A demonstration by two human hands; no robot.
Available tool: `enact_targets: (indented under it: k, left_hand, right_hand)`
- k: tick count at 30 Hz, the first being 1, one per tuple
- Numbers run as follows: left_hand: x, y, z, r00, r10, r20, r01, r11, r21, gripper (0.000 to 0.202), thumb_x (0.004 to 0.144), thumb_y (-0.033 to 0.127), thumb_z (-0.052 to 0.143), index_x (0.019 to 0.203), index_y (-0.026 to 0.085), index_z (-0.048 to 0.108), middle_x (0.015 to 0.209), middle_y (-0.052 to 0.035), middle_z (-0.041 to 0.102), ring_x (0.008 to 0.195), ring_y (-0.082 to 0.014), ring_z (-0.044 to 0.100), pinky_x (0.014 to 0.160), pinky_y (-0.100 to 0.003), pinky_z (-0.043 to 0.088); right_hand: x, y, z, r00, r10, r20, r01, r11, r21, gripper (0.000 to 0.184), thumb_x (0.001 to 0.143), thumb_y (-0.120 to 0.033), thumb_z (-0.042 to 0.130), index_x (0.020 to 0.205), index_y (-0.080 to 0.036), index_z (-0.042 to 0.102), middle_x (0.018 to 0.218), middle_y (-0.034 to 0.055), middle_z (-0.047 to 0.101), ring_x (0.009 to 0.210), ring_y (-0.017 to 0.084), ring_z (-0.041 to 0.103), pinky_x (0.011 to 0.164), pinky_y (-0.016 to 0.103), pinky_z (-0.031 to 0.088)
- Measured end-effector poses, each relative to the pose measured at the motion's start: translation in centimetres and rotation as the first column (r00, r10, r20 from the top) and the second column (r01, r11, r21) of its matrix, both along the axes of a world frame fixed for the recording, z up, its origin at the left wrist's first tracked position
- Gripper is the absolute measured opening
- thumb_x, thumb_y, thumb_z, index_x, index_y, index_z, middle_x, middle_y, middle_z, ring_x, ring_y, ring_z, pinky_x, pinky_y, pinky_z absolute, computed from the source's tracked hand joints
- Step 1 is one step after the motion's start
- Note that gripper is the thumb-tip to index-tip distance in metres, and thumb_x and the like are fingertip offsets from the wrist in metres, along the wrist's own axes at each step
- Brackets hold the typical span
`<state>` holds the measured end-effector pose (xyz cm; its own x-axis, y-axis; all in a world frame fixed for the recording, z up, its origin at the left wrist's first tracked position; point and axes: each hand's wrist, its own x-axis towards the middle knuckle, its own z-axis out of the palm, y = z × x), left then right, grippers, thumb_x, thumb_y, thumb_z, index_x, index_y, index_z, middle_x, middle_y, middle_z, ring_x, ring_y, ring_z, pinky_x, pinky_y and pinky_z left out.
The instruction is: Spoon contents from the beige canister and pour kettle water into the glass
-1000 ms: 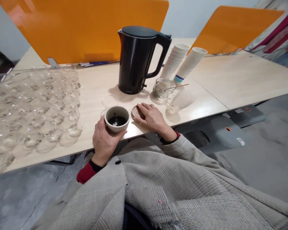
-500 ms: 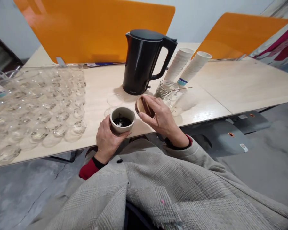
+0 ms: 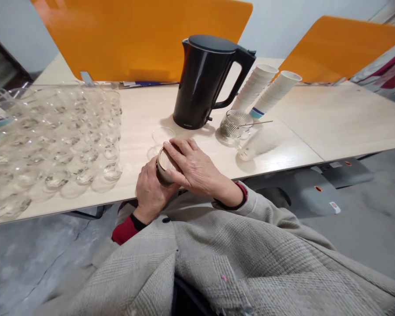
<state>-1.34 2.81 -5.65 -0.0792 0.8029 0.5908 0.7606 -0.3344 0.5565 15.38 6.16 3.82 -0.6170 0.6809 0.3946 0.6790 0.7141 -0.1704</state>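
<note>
A small beige cup (image 3: 163,172) stands near the front edge of the light wooden table (image 3: 138,118). My left hand (image 3: 149,189) is wrapped round its near side. My right hand (image 3: 191,167) lies over the top of the cup, fingers pressing a round lid (image 3: 165,160) onto its rim. The dark liquid inside is hidden under the lid and my fingers. A small clear glass dish (image 3: 163,135) sits just behind the cup.
A black electric kettle (image 3: 206,81) stands behind the cup. Right of it are a ribbed glass cup with a stirrer (image 3: 234,125) and two leaning stacks of paper cups (image 3: 266,90). Several rows of small glass cups (image 3: 59,140) fill the left. Orange dividers (image 3: 141,39) stand behind.
My right hand picked the round lid up from the table to the right of the cup and carried it left onto the cup's top. The left hand stayed on the cup.
</note>
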Motion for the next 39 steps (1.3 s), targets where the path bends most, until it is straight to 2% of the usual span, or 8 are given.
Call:
enact_targets:
  k: [5,9,15,19,22,28,33,39]
  left_hand:
    - [0.0,-0.1,0.1,0.999,-0.006,-0.036,0.007,0.999,0.038,0.074,0.094,0.061,0.069,0.148,0.014,0.053,0.136,-0.0210,0.074,0.121,-0.0341,0.074,0.105,-0.047,0.059]
    - [-0.4,-0.2,0.0,0.997,-0.059,-0.059,0.063,0.996,0.068,0.076,0.099,0.065,0.063,0.152,0.013,0.048,0.137,-0.0221,0.073,0.120,-0.0342,0.074,0.104,-0.047,0.059]
    - [-1.8,-0.3,0.0,0.984,-0.164,-0.069,0.166,0.986,0.021,0.091,0.089,0.071,0.077,0.156,0.019,0.045,0.136,-0.0186,0.073,0.119,-0.0342,0.071,0.103,-0.050,0.060]
    - [-2.4,-0.3,0.2,0.966,-0.240,-0.101,0.237,0.971,-0.035,0.084,0.089,0.065,0.082,0.153,0.021,0.051,0.139,-0.0163,0.073,0.123,-0.0337,0.068,0.105,-0.050,0.059]
    - [-2.3,-0.3,0.4,0.947,-0.253,-0.196,0.243,0.967,-0.076,0.064,0.091,0.056,0.083,0.139,0.018,0.064,0.133,-0.0150,0.076,0.120,-0.0343,0.068,0.101,-0.050,0.058]
    - [-1.8,-0.5,1.0,0.906,-0.303,-0.296,0.268,0.951,-0.153,0.034,0.095,0.042,0.081,0.120,0.020,0.074,0.133,-0.0133,0.077,0.123,-0.0340,0.066,0.100,-0.049,0.055]
    - [-1.8,-0.6,1.2,0.894,-0.321,-0.313,0.280,0.945,-0.169,0.036,0.096,0.043,0.080,0.121,0.017,0.075,0.135,-0.0150,0.076,0.124,-0.0354,0.064,0.099,-0.050,0.054]
    - [-1.8,-0.6,1.2,0.892,-0.322,-0.317,0.274,0.944,-0.186,0.039,0.095,0.045,0.080,0.123,0.018,0.073,0.134,-0.0143,0.075,0.122,-0.0342,0.065,0.098,-0.050,0.055]
  right_hand:
    - [0.1,0.0,-0.2,0.999,0.036,0.031,-0.034,0.998,-0.050,0.072,0.111,-0.061,0.042,0.161,-0.011,0.048,0.156,0.0238,0.054,0.140,0.038,0.049,0.120,0.062,0.049]
    - [0.1,0.1,-0.5,0.999,0.038,0.010,-0.037,0.996,-0.085,0.087,0.102,-0.073,0.055,0.164,-0.011,0.045,0.159,0.0257,0.051,0.136,0.042,0.051,0.115,0.067,0.053]
    - [2.0,0.1,-0.6,0.993,0.056,-0.104,-0.065,0.994,-0.086,0.080,0.101,-0.063,0.066,0.163,-0.014,0.050,0.152,0.0231,0.057,0.136,0.040,0.056,0.117,0.064,0.054]
    - [5.1,0.8,1.7,0.979,0.007,-0.204,-0.001,1.000,0.026,0.077,0.101,-0.070,0.061,0.166,-0.031,0.048,0.150,0.0157,0.059,0.141,0.041,0.059,0.118,0.066,0.053]
    - [6.6,2.9,4.3,0.978,-0.051,-0.202,0.085,0.983,0.163,0.078,0.103,-0.073,0.057,0.165,-0.026,0.050,0.149,0.0164,0.058,0.142,0.042,0.057,0.122,0.067,0.049]
    - [3.9,10.3,7.2,0.969,-0.164,-0.186,0.201,0.959,0.201,0.077,0.101,-0.061,0.064,0.166,-0.025,0.047,0.155,0.0155,0.054,0.149,0.044,0.048,0.129,0.068,0.039]
    - [-1.3,15.4,5.8,0.956,-0.257,-0.145,0.269,0.960,0.072,0.077,0.098,-0.051,0.072,0.162,-0.012,0.053,0.152,0.0186,0.059,0.140,0.037,0.053,0.129,0.053,0.042]
    - [-4.2,20.9,0.9,0.976,-0.138,-0.166,0.139,0.990,-0.006,0.060,0.098,-0.062,0.068,0.143,-0.021,0.066,0.142,0.0190,0.063,0.133,0.039,0.053,0.120,0.058,0.044]
